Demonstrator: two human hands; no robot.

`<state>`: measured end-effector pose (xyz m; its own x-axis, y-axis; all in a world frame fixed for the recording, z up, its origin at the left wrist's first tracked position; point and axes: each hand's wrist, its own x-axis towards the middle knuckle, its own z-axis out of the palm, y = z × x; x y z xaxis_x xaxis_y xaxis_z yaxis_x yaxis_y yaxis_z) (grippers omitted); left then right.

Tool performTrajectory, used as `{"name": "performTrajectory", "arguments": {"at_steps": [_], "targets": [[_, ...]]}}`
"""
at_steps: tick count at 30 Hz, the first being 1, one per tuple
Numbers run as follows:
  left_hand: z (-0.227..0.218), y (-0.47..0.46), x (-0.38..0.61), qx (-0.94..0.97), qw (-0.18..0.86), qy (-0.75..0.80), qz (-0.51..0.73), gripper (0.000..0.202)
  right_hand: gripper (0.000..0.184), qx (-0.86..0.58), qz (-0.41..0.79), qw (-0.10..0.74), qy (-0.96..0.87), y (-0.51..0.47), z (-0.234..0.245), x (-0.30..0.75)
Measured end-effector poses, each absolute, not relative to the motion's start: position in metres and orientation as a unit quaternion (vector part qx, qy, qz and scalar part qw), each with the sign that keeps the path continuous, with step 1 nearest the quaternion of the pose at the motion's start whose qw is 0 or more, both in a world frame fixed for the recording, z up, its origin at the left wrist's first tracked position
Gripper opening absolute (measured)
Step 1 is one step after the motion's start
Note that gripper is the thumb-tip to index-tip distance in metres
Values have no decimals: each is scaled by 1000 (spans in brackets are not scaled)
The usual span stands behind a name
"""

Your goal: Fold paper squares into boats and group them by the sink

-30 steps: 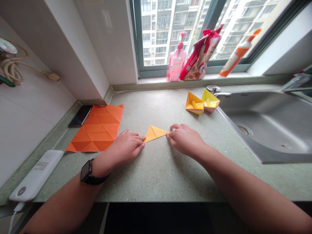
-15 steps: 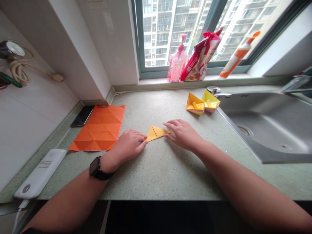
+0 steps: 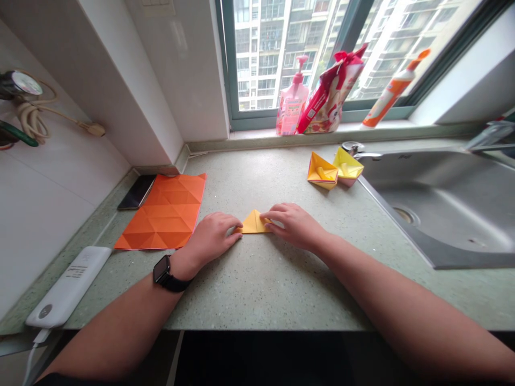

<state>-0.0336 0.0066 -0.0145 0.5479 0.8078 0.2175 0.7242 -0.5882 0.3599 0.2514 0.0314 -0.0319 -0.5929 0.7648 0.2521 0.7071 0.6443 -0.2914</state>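
A small yellow folded paper triangle (image 3: 253, 222) lies on the speckled counter, its long edge toward me. My left hand (image 3: 217, 234) pinches its left corner between thumb and fingers. At the other end, the thumb and fingers of my right hand (image 3: 293, 225) close on the right corner, hiding its tip. A creased orange sheet of paper (image 3: 163, 214) lies left of my left hand. Two folded paper boats (image 3: 322, 172), one orange-yellow and one lighter yellow, stand farther back on the right.
A black phone (image 3: 137, 192) touches the orange sheet. A white power bank (image 3: 68, 287) with a cable lies at the left front. The steel sink (image 3: 442, 209) is on the right. A pink pump bottle (image 3: 293, 107), a red bag (image 3: 332, 96) and an orange-white bottle (image 3: 392, 96) stand on the windowsill.
The yellow paper triangle has turned slightly, so its long edge now runs level. My right hand has moved left and closed on its right corner; my left hand has barely moved.
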Motion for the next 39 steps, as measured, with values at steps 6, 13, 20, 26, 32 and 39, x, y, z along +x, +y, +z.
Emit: {"name": "performTrajectory", "arguments": {"at_steps": [6,13,20,26,32,39], "targets": [[-15,11,-32,885,82,421,182,15,28,-410,81,162,-894,28,-30,250],[-18,13,-33,870,96,427,226,17,17,-416,90,192,-884,28,-28,250],[-16,10,-27,861,120,394,298,19,22,-399,113,323,-851,26,-29,246],[-15,8,-23,851,154,390,315,30,23,-337,104,399,-846,18,-26,239],[-14,2,-21,831,138,424,333,43,46,-284,90,426,-854,8,-19,235],[-1,-11,-15,826,179,427,320,33,68,-267,97,433,-856,-1,-17,227]]}}
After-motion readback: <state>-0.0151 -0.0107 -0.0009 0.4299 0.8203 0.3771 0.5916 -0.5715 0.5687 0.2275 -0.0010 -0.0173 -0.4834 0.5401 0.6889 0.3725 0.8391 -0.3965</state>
